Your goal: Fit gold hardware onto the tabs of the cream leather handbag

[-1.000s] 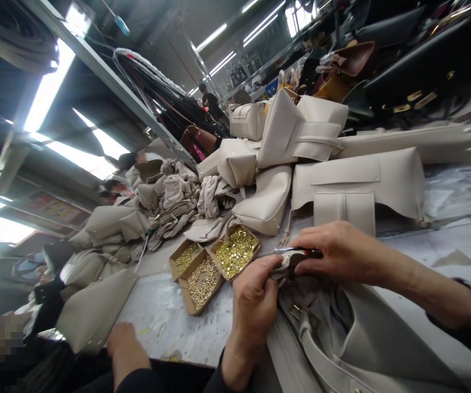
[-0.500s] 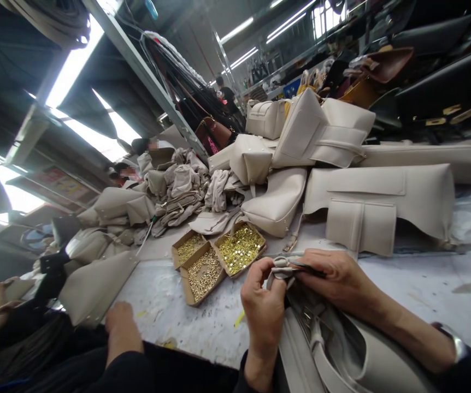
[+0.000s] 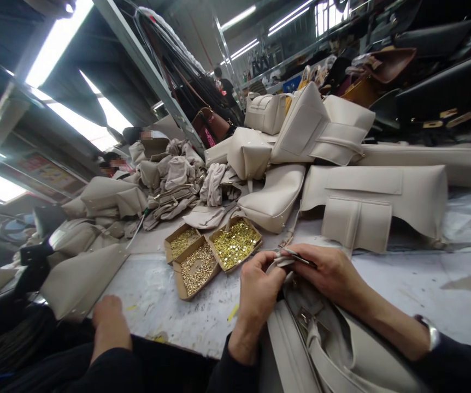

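Note:
A beige leather bag (image 3: 293, 349) lies in front of me at the lower right, its strap and metal buckle showing. My left hand (image 3: 260, 284) pinches a thin beige strap end (image 3: 283, 261) above the bag. Closed on the same piece from the right, my right hand (image 3: 328, 270) also has a thin dark metal tool (image 3: 301, 257) between its fingers. The fingertips of both hands nearly meet. Left of them, three cardboard trays hold small metal parts: gold bits (image 3: 235, 244), round studs (image 3: 196, 270) and more bits (image 3: 182, 240).
Finished-looking beige bags (image 3: 377, 180) are stacked behind my hands. Crumpled beige pieces (image 3: 178, 174) lie further left. Another person's hand (image 3: 110, 319) rests near the table's front edge (image 3: 186, 346), beside a beige panel (image 3: 83, 278). A metal post (image 3: 153, 76) slants behind.
The view has shifted slightly, so trays and bags appear a little further left. Both hands stay on the strap end, and the tool now lies flatter in my right fingers.

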`<state>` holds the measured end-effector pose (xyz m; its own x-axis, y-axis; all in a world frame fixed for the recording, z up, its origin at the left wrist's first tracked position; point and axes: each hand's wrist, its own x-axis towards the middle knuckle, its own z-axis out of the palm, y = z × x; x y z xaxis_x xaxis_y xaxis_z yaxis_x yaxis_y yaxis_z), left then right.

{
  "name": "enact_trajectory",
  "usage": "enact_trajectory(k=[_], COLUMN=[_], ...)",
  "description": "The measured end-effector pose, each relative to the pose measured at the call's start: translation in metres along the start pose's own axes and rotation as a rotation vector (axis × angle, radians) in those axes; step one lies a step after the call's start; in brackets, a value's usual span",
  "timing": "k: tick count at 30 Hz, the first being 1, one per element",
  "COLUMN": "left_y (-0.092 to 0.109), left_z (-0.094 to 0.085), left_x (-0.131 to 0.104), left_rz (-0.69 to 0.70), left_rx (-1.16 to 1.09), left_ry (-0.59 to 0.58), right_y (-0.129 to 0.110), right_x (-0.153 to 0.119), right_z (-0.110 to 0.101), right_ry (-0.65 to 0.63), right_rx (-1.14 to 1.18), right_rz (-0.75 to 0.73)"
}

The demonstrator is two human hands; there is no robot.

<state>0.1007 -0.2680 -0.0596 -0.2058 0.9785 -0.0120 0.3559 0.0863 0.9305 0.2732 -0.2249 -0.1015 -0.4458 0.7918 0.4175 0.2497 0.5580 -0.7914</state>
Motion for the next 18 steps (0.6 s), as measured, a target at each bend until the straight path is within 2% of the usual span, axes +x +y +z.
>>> enact_trajectory(k=[4,7,11,14,18], left_y=[-0.006,-0.007,-0.005,-0.004,-0.015], left_z=[-0.009,-0.019,-0.028,-0.029,-0.027], left_x=[0.008,0.01,0.006,0.007,0.018], left_rz=[-0.079,-0.124,-0.087,-0.089,-0.214], left_rx=[-0.085,-0.18,-0.201,-0.198,-0.367], left_ry=[-0.118,-0.214,-0.162,-0.167,-0.215], right_y=[0.001,-0.001,-0.003,-0.001,0.008], right_x=[0.006,0.012,0.017,0.016,0.015], right_z=[0.004,0.005,0.002,0.0,0.004], right_ry=[0.007,-0.02,-0.069,-0.095,-0.109], right_rx=[0.074,0.14,0.222,0.286,0.397], right_rz=[0.167,0.233,0.283,0.283,0.315])
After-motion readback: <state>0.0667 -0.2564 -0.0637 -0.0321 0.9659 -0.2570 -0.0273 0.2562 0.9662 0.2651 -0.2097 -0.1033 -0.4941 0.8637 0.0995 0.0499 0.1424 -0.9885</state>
